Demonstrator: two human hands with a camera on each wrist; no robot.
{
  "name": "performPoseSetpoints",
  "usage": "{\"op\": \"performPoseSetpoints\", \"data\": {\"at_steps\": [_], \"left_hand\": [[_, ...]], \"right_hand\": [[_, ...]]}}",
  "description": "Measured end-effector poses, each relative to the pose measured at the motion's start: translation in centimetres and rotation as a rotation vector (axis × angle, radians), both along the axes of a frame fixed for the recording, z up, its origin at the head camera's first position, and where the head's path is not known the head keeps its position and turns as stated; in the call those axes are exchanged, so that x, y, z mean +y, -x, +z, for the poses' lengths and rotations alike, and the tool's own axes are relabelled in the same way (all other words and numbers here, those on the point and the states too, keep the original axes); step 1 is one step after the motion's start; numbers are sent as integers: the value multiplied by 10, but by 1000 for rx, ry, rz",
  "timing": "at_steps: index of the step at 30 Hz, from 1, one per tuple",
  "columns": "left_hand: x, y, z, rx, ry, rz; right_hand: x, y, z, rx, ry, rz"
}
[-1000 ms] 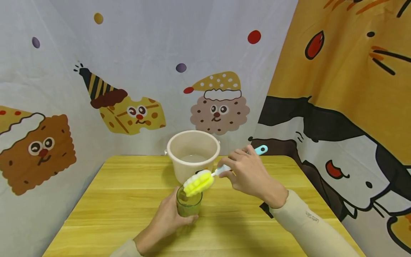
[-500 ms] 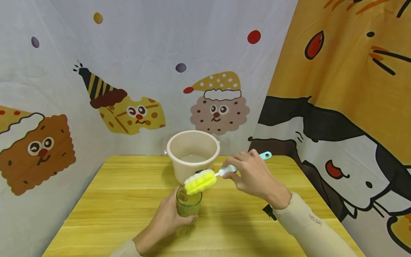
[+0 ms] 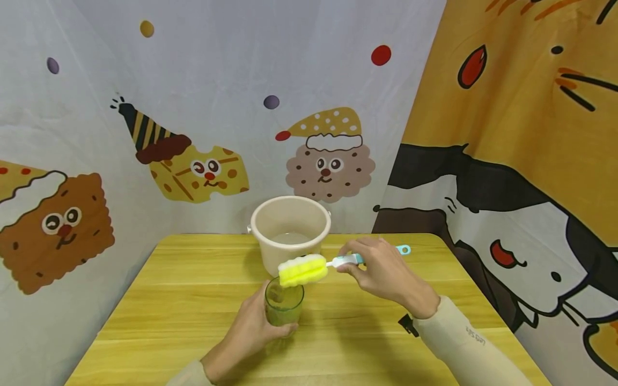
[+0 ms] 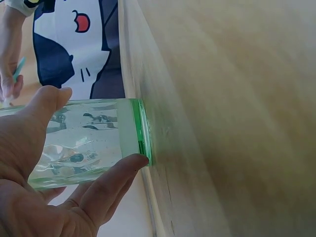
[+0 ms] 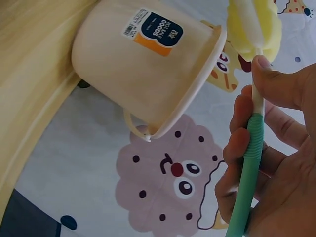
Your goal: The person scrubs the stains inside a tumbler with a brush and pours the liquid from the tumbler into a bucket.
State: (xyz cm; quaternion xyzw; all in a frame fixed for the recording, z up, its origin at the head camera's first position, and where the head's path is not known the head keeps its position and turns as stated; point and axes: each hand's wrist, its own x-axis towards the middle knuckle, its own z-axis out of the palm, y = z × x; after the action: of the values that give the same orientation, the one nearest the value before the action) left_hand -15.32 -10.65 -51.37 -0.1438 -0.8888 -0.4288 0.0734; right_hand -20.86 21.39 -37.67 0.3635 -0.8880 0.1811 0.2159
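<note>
I have the left hand (image 3: 259, 323) curled round an upright, clear green glass tumbler (image 3: 284, 312), on or just over the yellow wooden tabletop (image 3: 193, 279), I can't tell which. The right hand (image 3: 387, 272) grips a turquoise-and-white plastic-handled sponge brush (image 3: 345, 260), its yellow-and-white head (image 3: 303, 271) pointing to nine o'clock, by the tumbler's one o'clock rim. Beyond, at twelve o'clock, stands a cream plastic bucket (image 3: 273, 253).

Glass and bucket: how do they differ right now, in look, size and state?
The glass is see-through with a green tint; the bucket is solid cream. The glass is much smaller and narrower than the bucket. The glass is gripped by the left hand, while no hand holds the bucket, which stands farther back. Both are round, open-topped and look upright.
</note>
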Motion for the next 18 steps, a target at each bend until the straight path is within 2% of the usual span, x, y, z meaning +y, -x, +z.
{"op": "performPoseSetpoints", "data": {"at_steps": [6,18], "left_hand": [[0,0,0,-6,-15,-2],[0,0,-1,-2,-18,4]], "right_hand": [[7,-2,-6,-102,32,-3],[21,-2,-17,-152,78,-47]]}}
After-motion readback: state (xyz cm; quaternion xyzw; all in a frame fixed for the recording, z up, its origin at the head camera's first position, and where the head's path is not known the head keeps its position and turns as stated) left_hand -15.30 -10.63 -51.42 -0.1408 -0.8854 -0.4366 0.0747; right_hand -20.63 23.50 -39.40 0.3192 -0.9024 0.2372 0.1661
